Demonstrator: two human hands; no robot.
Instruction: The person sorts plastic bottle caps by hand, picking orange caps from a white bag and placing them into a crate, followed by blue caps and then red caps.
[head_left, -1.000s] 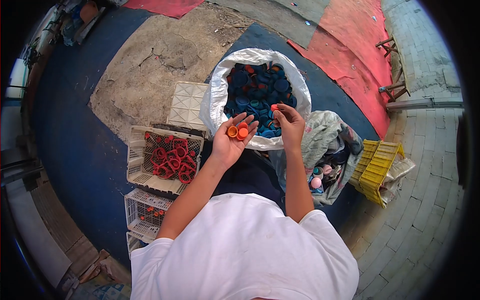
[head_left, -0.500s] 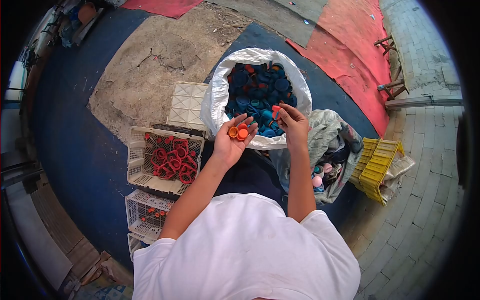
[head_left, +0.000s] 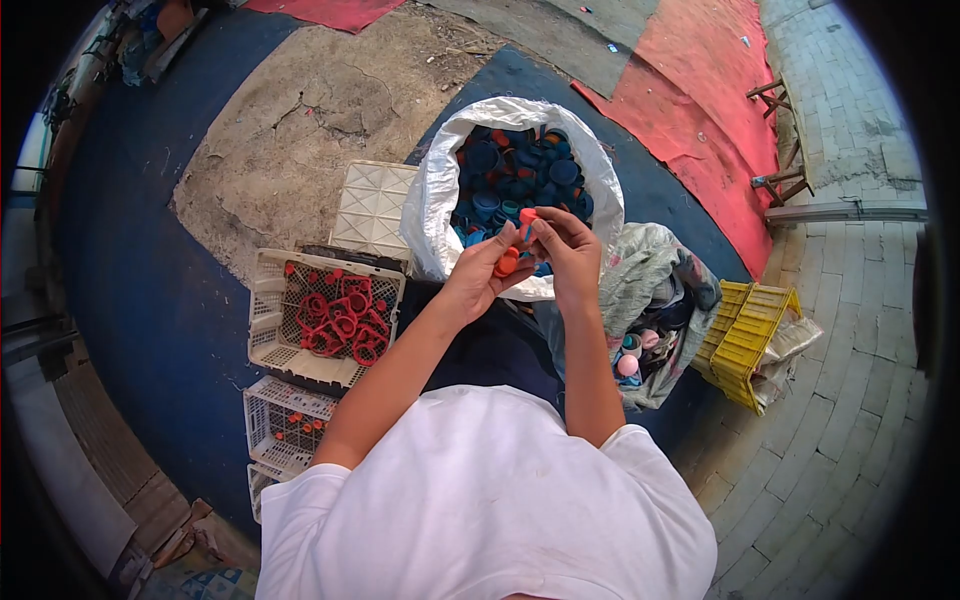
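Observation:
My left hand [head_left: 476,275] is curled around orange plastic caps [head_left: 507,263] that show at its fingers. My right hand [head_left: 570,250] pinches a small red-orange cap [head_left: 528,216], and the two hands meet near it. Both are above the front part of a white woven sack [head_left: 436,170] with a rolled-down rim. Dark blue and teal plastic caps [head_left: 484,158] fill the sack, with a few orange ones mixed in. Fingers hide part of what my left hand holds.
Left stands a white crate [head_left: 272,345] with red ring-shaped pieces [head_left: 345,315], then a lower crate [head_left: 262,425] holding small orange pieces. At right are an open grey-green bag [head_left: 640,262] of mixed items and a yellow crate [head_left: 735,345]. A stool [head_left: 785,185] stands farther off.
My left palm, open with the caps lying on it, has closed around them and moved right. My right hand has shifted left and slightly down with its red-orange cap, so both hands meet.

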